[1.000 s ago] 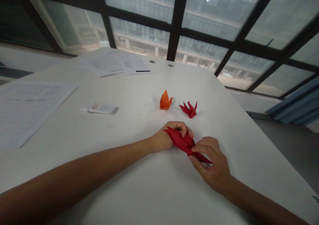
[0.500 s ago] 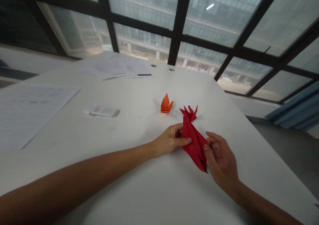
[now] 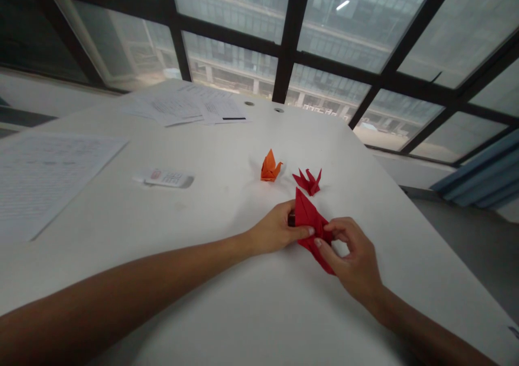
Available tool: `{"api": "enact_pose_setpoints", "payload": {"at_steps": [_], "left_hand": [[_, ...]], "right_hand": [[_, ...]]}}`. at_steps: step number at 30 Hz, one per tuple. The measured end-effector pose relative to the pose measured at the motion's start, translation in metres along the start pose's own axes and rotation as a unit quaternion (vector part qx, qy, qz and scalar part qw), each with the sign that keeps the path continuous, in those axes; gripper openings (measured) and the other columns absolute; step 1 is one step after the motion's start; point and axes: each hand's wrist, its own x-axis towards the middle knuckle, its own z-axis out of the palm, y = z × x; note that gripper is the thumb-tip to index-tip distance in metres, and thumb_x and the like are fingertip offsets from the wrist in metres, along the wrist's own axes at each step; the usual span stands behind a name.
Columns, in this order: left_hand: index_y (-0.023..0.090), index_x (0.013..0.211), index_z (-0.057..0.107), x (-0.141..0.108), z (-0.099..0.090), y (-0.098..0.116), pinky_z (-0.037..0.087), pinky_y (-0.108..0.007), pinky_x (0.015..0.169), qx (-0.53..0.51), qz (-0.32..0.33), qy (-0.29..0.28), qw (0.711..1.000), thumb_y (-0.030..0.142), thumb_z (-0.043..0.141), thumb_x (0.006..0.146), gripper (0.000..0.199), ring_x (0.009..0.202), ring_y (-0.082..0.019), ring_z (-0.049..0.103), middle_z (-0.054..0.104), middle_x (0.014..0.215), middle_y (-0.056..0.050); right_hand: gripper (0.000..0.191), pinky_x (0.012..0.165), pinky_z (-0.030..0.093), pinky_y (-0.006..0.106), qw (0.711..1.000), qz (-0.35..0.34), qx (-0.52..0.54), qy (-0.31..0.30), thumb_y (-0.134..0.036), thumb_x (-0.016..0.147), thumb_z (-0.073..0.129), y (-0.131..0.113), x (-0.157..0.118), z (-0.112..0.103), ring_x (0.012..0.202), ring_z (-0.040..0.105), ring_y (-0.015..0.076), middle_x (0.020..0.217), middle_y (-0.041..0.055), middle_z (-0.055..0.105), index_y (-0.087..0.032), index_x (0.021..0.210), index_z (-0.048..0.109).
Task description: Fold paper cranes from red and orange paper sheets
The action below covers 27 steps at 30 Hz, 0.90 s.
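A folded sheet of red origami paper point(image 3: 306, 210) is held above the table between my two hands. My left hand point(image 3: 279, 228) grips its left side, thumb across the front and fingers behind. A small dark piece shows between those fingers and the paper; I cannot make out what it is. On the right side, my right hand point(image 3: 351, 250) pinches the paper's folds between thumb and fingertips. Just beyond the paper stands a small red origami crane point(image 3: 308, 182). Left of that sits an orange origami crane point(image 3: 270, 167).
A small white packet point(image 3: 168, 178) lies on the white table point(image 3: 219, 312) to the left. Printed sheets point(image 3: 60, 174) cover the far left, and more papers point(image 3: 186, 106) lie at the back. Dark-framed windows point(image 3: 286, 58) rise behind the table.
My right hand has shifted left from the paper's right edge and now pinches nearer its middle. The paper's right side has folded inward. My left hand keeps its hold.
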Motion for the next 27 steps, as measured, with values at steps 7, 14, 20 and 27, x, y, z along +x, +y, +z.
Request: {"api": "enact_pose_setpoints", "payload": {"at_steps": [7,14,20,27], "left_hand": [[0.018,0.129,0.051,-0.002,0.000,-0.003,0.055,-0.039,0.095,-0.019,0.017,-0.016,1.000,0.022,0.089,0.073,0.068,0.108,-0.023,0.067,0.068,0.121,-0.012],[0.024,0.139,0.041,0.000,-0.002,-0.003,0.057,-0.035,0.083,0.034,-0.001,0.043,0.999,0.023,0.085,0.076,0.077,0.094,-0.018,0.068,0.058,0.126,-0.011],[0.030,0.140,0.045,0.000,-0.003,-0.004,0.052,-0.022,0.063,0.063,0.010,0.087,0.994,0.029,0.074,0.088,0.060,0.071,-0.009,0.062,0.059,0.111,-0.002],[0.020,0.110,0.056,0.001,-0.003,-0.003,0.053,-0.024,0.066,0.065,0.004,0.064,0.996,0.041,0.074,0.089,0.034,0.073,-0.011,0.065,0.066,0.105,-0.003]], "right_hand": [[0.018,0.063,0.051,0.031,0.975,0.169,0.147,0.000,-0.040,0.090,0.072,0.003,0.009,-0.001,0.070,0.063,0.0181,0.080,0.0009,0.067,-0.023,0.092,0.064],[0.025,0.061,0.050,0.027,0.948,0.177,0.260,0.045,-0.037,0.089,0.075,0.011,0.011,0.005,0.070,0.060,0.0139,0.095,-0.0005,0.064,-0.027,0.105,0.059],[0.018,0.069,0.052,0.029,0.948,0.186,0.257,-0.038,-0.037,0.091,0.071,0.019,0.009,0.009,0.075,0.062,0.0154,0.091,0.0005,0.066,-0.023,0.102,0.065],[0.021,0.062,0.052,0.028,0.947,0.189,0.257,-0.040,-0.041,0.093,0.069,0.022,0.009,0.010,0.067,0.059,0.0148,0.085,-0.0009,0.065,-0.024,0.100,0.060]]}}
